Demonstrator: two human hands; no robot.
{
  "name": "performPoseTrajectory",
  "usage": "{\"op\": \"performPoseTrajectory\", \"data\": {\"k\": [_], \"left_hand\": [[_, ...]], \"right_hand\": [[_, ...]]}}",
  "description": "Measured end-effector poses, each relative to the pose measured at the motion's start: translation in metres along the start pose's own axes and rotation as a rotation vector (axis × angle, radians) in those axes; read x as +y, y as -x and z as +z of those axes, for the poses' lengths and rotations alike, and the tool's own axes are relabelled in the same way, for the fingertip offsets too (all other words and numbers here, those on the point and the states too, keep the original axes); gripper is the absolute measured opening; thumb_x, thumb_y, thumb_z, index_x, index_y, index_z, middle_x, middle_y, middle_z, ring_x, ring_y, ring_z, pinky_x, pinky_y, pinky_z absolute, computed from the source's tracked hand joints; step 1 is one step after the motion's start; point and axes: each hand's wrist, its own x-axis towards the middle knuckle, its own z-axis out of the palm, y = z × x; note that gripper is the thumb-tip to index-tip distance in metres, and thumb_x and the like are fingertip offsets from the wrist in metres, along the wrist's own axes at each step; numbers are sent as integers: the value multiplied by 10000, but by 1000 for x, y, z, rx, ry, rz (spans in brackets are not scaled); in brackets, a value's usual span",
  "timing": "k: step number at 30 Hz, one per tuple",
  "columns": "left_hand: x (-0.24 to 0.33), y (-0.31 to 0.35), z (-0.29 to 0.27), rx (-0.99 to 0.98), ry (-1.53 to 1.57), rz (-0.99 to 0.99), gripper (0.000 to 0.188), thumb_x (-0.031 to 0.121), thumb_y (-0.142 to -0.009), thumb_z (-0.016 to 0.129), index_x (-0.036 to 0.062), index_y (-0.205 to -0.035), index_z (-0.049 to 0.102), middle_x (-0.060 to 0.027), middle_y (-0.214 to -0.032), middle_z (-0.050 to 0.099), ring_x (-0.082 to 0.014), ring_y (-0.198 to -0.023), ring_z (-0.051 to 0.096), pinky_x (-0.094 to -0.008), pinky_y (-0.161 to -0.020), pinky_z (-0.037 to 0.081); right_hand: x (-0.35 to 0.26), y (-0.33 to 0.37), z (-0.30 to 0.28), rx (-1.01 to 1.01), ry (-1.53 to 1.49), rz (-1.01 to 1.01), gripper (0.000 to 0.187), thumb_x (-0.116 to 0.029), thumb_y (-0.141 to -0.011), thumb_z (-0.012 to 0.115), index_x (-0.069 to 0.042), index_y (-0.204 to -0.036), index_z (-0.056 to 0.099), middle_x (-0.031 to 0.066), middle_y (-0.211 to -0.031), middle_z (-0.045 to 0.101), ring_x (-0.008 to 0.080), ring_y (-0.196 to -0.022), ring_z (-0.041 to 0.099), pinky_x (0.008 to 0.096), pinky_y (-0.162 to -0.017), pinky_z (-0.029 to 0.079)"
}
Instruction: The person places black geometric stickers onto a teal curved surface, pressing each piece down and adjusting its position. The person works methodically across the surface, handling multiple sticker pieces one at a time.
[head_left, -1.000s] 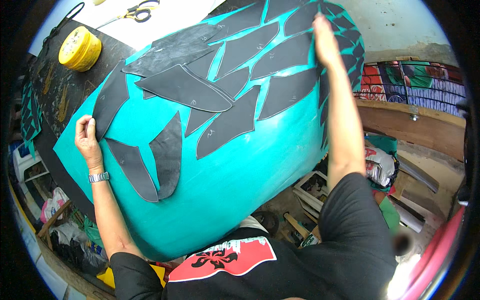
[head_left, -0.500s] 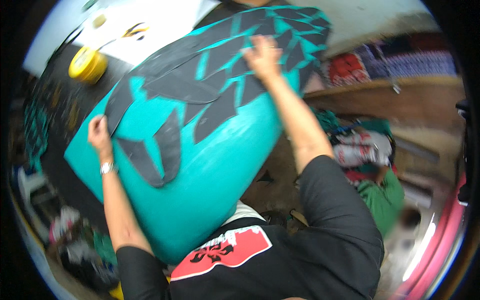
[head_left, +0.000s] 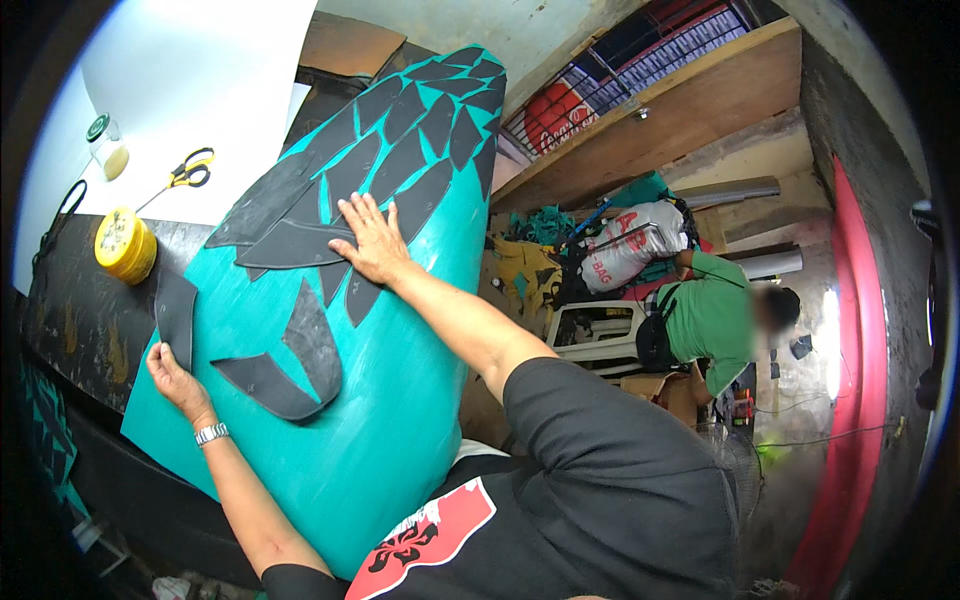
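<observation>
A large teal sheet [head_left: 400, 420], probably foam, slopes across the view and bears many dark grey leaf-shaped pieces [head_left: 403, 118] close together on its far half. My right hand [head_left: 375, 240] lies flat with fingers spread on the near pieces of that cluster. At the sheet's left edge my left hand [head_left: 180, 385] pinches the lower end of a curved dark grey piece [head_left: 175, 310], whose upper part reaches past the edge. Two more grey pieces, a wide one [head_left: 265, 387] and a longer one [head_left: 313, 345], form a V on the bare teal nearer to me.
A yellow tub [head_left: 126, 246] stands on the dark table left of the sheet. Yellow-handled scissors [head_left: 190, 172] and a green-lidded glass jar [head_left: 106, 148] rest on white paper [head_left: 200, 70]. At right, a person in green [head_left: 705, 310] bends beside a white plastic chair [head_left: 595, 330].
The view has swung, bringing the room at right further in. My right hand has come back from the far pieces to nearer ones. The left hand's piece now sticks out past the sheet's edge.
</observation>
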Motion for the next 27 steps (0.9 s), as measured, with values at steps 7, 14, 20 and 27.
{"op": "performPoseTrajectory", "data": {"k": [7,14,20,27], "left_hand": [[6,5,10,-31,55,64,211,189,-1033,541,-6,-1095,590,-23,-1024,582,-122,-974,531,-270,-911,434],[83,-3,-39,234,544,-134,303,179,-1005,578,-49,-1205,555,-91,-1311,453,-241,-1174,524,-459,-972,569],[125,62,-107,238,437,-45,318,160,-1023,538,-54,-1257,568,-110,-1405,402,-265,-1272,483,-481,-1050,513],[112,179,-203,293,55,144,370,169,-1073,395,-66,-1334,511,-174,-1468,337,-334,-1320,441,-513,-1081,501]], "right_hand": [[-1,-6,-3,-147,59,33,879,-650,-925,481,-149,-1586,192,163,-1647,128,331,-1531,54,634,-1184,-8],[4,-11,-1,-207,30,33,981,-627,-889,574,-154,-1599,91,193,-1651,45,353,-1531,10,641,-1175,-9],[-28,54,-5,161,-158,-285,999,-443,-811,739,-118,-1577,186,229,-1614,172,402,-1499,165,667,-1155,117],[-92,253,-25,-354,-480,-591,915,-339,-842,736,-125,-1565,218,219,-1568,269,405,-1457,267,663,-1132,220]]}}
